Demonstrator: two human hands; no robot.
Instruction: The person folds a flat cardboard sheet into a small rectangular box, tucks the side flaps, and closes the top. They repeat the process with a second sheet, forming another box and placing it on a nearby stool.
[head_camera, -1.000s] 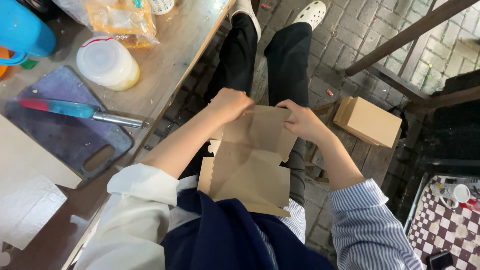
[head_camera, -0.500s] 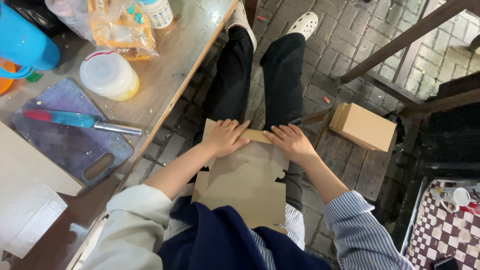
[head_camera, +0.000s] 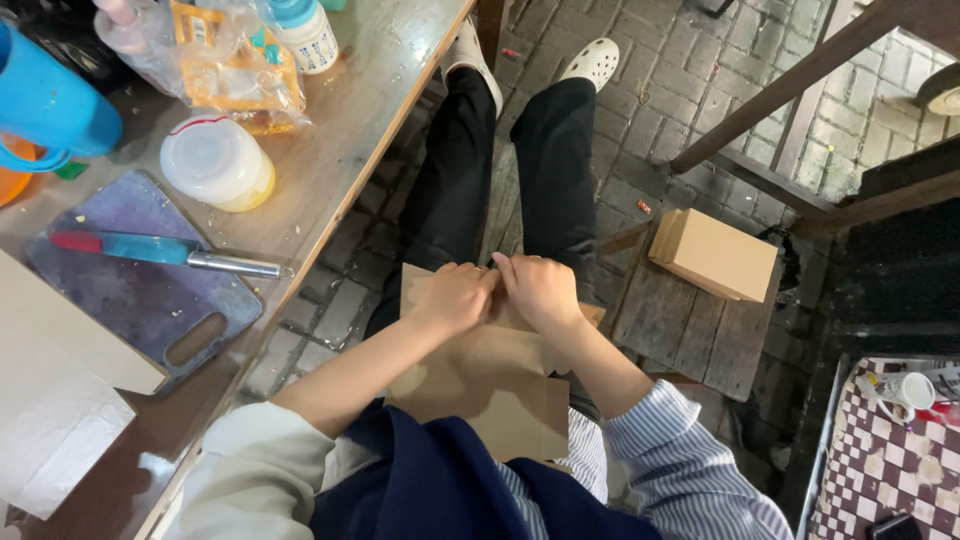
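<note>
hands (head_camera: 500, 292) drawn together, cardboard sheet (head_camera: 490, 385) flattened

Single head-worn view, looking steeply down from close above the seated person's lap; the worktop (head_camera: 380, 110) edges the left, brick floor (head_camera: 690, 90) fills the upper right.

Two hands, left (head_camera: 455, 298) and right (head_camera: 540, 288), one flat brown cardboard piece (head_camera: 490, 385), one folded brown box (head_camera: 712, 254), one knife (head_camera: 165, 252), one cutting board (head_camera: 140, 300) and two white shoes (head_camera: 596, 62) can be counted.

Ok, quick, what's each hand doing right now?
Left hand: closed on the flat brown cardboard piece, top edge.
Right hand: closed on the same edge.
</note>
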